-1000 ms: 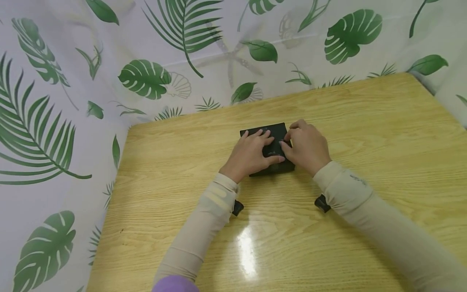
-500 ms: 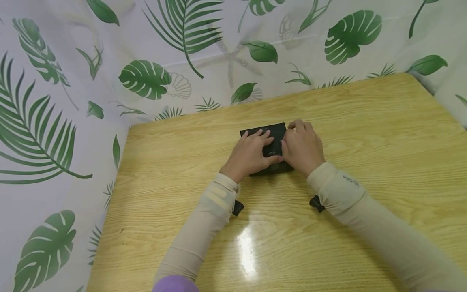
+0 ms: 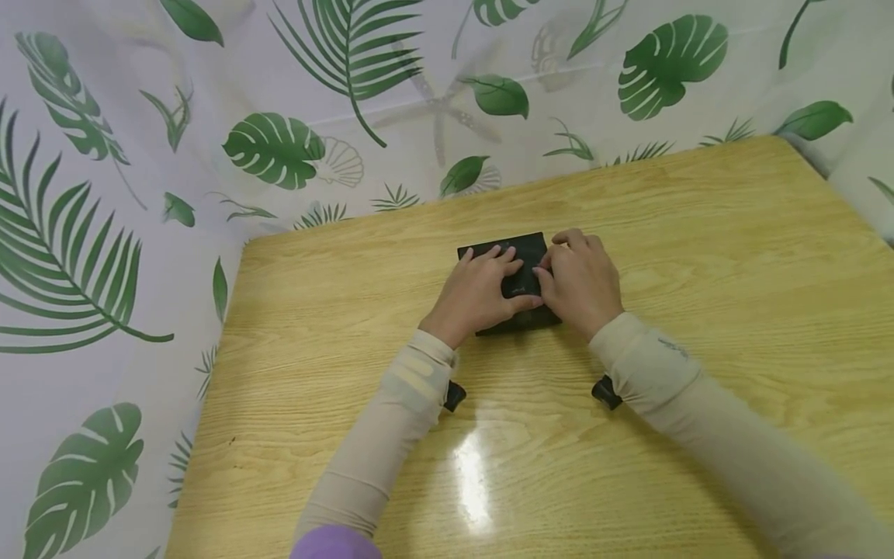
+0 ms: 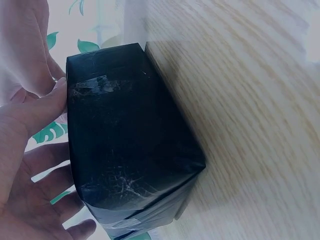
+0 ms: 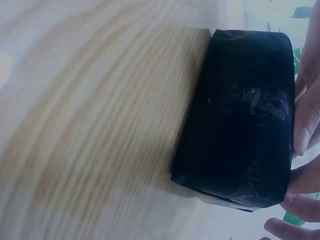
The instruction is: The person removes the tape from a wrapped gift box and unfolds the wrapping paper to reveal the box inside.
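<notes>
A box-shaped package (image 3: 528, 247) wrapped in shiny black plastic lies on the wooden table. Clear tape (image 4: 102, 85) and creases show on its near side in the left wrist view. My left hand (image 3: 475, 295) rests on top of the package with spread fingers, its thumb along the near edge. At the right end is my right hand (image 3: 583, 276), fingers bent, thumb and forefinger tips close together over the top surface. Whether they pinch a bit of the wrapping is hidden. In the right wrist view, fingertips (image 5: 295, 204) lie at the package's top edge.
The wood-grain table (image 3: 335, 310) stretches out on all sides of the package. A white cloth (image 3: 391, 70) printed with green leaves hangs behind and to the left. A dark wrist camera (image 3: 454, 397) sits under the left sleeve, another wrist camera (image 3: 606, 392) under the right.
My right hand has shifted slightly left over the package's right end, and its thumb and forefinger have changed position there. My left hand and the package have stayed put.
</notes>
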Demonstrator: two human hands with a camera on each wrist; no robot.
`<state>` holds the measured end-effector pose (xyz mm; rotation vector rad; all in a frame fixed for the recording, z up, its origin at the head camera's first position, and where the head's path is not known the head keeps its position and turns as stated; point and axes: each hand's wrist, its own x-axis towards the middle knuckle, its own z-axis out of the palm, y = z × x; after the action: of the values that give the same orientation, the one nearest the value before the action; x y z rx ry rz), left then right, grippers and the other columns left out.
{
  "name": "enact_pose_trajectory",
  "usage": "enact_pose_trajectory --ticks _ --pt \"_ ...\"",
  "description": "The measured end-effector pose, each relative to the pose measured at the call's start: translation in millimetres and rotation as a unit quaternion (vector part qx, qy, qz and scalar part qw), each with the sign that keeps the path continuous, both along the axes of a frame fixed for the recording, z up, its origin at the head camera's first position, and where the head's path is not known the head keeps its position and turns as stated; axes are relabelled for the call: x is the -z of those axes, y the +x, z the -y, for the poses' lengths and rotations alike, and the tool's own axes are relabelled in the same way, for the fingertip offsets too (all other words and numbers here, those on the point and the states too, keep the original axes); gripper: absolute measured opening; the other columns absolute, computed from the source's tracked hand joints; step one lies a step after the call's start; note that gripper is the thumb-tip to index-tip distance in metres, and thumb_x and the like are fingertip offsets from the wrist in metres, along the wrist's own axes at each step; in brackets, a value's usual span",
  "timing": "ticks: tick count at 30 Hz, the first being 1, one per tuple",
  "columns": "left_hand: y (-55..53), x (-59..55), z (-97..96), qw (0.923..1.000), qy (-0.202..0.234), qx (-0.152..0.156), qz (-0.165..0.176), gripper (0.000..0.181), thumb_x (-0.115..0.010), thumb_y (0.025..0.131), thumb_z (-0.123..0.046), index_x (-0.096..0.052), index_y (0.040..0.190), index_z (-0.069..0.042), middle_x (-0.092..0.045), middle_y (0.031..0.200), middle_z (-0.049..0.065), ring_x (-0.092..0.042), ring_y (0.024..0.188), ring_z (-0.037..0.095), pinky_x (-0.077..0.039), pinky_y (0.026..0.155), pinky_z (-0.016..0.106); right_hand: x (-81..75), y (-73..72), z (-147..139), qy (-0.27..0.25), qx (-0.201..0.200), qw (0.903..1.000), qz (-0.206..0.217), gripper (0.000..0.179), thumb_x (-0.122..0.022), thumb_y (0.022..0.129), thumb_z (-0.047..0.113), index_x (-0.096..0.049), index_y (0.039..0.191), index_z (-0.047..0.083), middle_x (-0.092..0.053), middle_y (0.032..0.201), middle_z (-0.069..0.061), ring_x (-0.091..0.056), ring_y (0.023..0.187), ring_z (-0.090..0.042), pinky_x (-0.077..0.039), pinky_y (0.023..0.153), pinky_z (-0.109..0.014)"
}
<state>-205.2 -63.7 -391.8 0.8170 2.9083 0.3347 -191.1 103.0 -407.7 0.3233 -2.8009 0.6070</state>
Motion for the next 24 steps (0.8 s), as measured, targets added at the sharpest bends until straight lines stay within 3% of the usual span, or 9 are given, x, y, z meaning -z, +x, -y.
enact_pose_trajectory --ticks 10,21,24 --pt "1.0 -0.8 0.3 1.0 -0.004 -0.001 0.002 0.071 -0.057 0.085 -0.061 -0.05 0.138 -0.015 -0.04 0.146 0.005 -0.033 0.137 0.019 -0.02 0.113 0.047 4.3 -1.8 5.1 0.056 0.003 0.9979 -0.032 0.023 -0.061 0.092 0.017 -0.069 0.086 -0.003 -0.053 0.12 -0.024 -0.042 0.112 -0.041 -0.041 0.092 -0.05" --pt "0.9 -1.6 0.8 0.9999 -0.012 -0.004 0.007 0.07 -0.057 0.085 -0.061 -0.05 0.138 -0.016 -0.04 0.146 0.003 -0.031 0.138 0.018 -0.019 0.114 0.048 7.0 -2.4 6.1 0.065 -0.009 0.9968 -0.047 0.024 -0.058 0.093 0.012 -0.067 0.082 -0.007 -0.052 0.117 -0.029 -0.039 0.112 -0.043 -0.038 0.093 -0.05" --pt "0.4 -2.4 1.0 0.9999 -0.012 -0.003 0.007 0.07 -0.057 0.085 -0.061 -0.05 0.138 -0.016 -0.04 0.146 0.003 -0.032 0.138 0.018 -0.019 0.113 0.049 6.8 -3.4 4.6 0.069 -0.017 0.9964 -0.046 0.025 -0.057 0.094 0.011 -0.066 0.08 -0.007 -0.058 0.106 -0.028 -0.041 0.114 -0.041 -0.033 0.096 -0.049"
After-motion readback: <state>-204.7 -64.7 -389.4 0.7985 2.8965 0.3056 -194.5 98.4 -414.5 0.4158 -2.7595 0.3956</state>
